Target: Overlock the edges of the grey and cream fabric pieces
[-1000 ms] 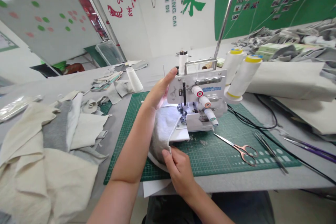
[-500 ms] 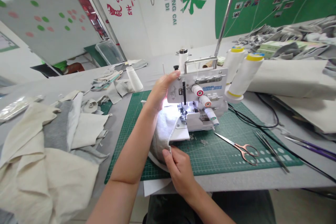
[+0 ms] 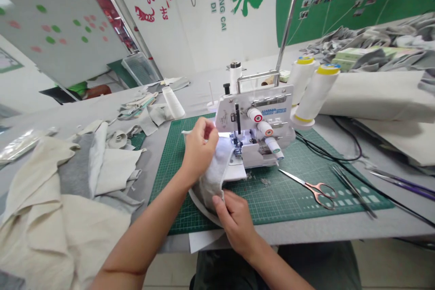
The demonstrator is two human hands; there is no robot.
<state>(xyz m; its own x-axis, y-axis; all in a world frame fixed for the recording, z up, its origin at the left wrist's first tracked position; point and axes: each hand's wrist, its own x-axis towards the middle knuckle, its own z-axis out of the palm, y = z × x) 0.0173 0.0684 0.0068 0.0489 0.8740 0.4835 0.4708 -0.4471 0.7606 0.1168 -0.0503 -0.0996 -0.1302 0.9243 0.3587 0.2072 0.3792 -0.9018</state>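
Note:
A white serger (image 3: 253, 122) with its lamp lit stands on the green cutting mat. A pale grey piece of fabric (image 3: 217, 170) lies under its presser foot area and drapes over the front plate, with a stitched right edge. My right hand (image 3: 236, 217) pinches that edge between thumb and fingers at the lower corner, in front of the machine. Left of the needle area, my left hand (image 3: 201, 147) is closed, fingertips curled together over the fabric; what they pinch, if anything, is hidden.
Small scissors (image 3: 311, 186) and tweezers (image 3: 353, 190) lie on the cutting mat (image 3: 288, 208) at the right. Cables (image 3: 326, 156) run behind them. Thread cones (image 3: 319, 93) stand beside the machine. Fabric pieces (image 3: 68, 217) are heaped at the left.
My left hand has come down from the top left of the machine onto the fabric, its fingers now curled. My right hand keeps its pinch, and the view has shifted slightly.

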